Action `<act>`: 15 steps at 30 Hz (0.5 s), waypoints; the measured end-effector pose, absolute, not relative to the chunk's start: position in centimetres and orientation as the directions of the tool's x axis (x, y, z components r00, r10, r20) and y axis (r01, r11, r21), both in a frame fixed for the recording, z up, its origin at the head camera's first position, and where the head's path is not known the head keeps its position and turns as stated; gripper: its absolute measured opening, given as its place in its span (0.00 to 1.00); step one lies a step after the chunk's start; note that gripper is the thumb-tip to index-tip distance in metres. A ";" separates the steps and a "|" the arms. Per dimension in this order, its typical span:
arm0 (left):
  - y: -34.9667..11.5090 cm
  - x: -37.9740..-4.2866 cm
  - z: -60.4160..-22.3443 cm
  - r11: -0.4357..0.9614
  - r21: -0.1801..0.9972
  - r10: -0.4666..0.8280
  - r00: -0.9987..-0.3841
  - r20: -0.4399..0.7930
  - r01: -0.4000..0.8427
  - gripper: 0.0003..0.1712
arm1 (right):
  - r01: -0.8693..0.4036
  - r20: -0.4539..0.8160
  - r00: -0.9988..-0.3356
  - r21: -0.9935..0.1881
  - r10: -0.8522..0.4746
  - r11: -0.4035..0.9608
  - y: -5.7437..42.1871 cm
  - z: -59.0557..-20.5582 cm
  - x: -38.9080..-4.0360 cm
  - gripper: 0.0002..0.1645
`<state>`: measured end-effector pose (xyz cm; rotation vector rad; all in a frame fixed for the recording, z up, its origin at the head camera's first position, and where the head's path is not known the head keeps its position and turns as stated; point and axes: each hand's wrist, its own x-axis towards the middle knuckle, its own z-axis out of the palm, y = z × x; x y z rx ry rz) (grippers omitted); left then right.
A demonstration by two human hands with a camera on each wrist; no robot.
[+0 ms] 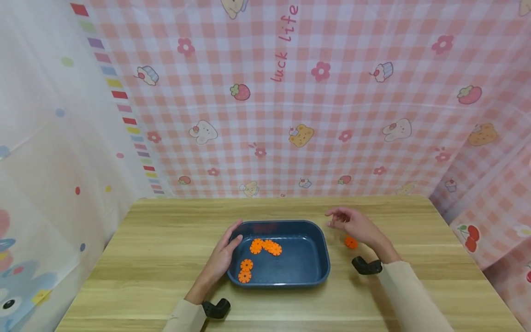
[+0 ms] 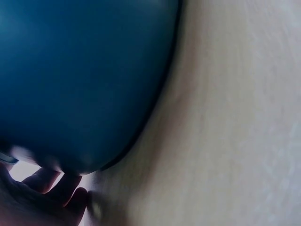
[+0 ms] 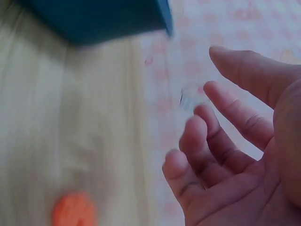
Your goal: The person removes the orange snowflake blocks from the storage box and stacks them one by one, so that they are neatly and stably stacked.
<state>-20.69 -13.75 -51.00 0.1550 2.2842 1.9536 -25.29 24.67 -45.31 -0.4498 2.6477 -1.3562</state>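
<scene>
A dark blue rectangular basin [image 1: 294, 260] with rounded corners sits on the table. Several orange notched discs [image 1: 245, 276] lie inside it, some near its back wall and two toward the front left. My left hand [image 1: 219, 259] grips the basin's left side, thumb over the rim and fingers along the outer wall; the left wrist view shows fingertips [image 2: 70, 186] at that wall. To the right of the basin, my right hand [image 1: 360, 226] is raised with fingers loosely bent and nothing in them. Below it on the table lies one more orange notched disc [image 1: 351, 242], blurred in the right wrist view.
The wooden table [image 1: 166, 240] has its far edge against a pink checked curtain [image 1: 265, 115]. A pale curtain [image 1: 74, 152] hangs at the left. Black wrist mounts [image 1: 216, 309] are worn on both forearms.
</scene>
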 end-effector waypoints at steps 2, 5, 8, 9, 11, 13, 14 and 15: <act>-13.8 -20.7 -51.0 0.157 0.988 0.162 -0.986 -0.030 -0.004 0.29 | -0.223 0.021 -0.934 -0.815 -0.357 0.534 23.5 -44.7 -25.6 0.16; -13.8 -20.8 -51.0 0.155 0.988 0.164 -0.986 -0.028 -0.002 0.29 | -0.235 0.008 -0.916 -0.821 -0.401 0.520 21.5 -43.8 -25.8 0.15; -13.8 -20.8 -51.0 0.148 0.989 0.165 -0.986 -0.029 -0.004 0.29 | -0.237 -0.017 -0.892 -0.834 -0.451 0.499 19.6 -43.0 -26.0 0.15; -13.8 -20.8 -51.0 0.145 0.989 0.166 -0.986 -0.030 -0.006 0.29 | -0.230 -0.028 -0.887 -0.838 -0.460 0.494 18.9 -42.8 -26.0 0.15; -13.8 -20.8 -51.1 0.138 0.990 0.169 -0.985 -0.032 -0.008 0.28 | -0.226 -0.043 -0.869 -0.852 -0.493 0.473 17.8 -42.5 -26.1 0.16; -13.8 -20.9 -51.1 0.129 0.992 0.175 -0.984 -0.032 -0.009 0.28 | -0.228 -0.049 -0.853 -0.861 -0.519 0.455 16.8 -42.5 -26.3 0.17; -13.8 -20.9 -51.1 0.126 0.992 0.178 -0.984 -0.032 -0.009 0.28 | -0.234 -0.047 -0.846 -0.863 -0.531 0.448 16.3 -42.5 -26.3 0.18; -13.9 -20.9 -51.1 0.122 0.992 0.181 -0.983 -0.032 -0.010 0.28 | -0.235 -0.048 -0.840 -0.866 -0.541 0.441 15.9 -42.6 -26.4 0.18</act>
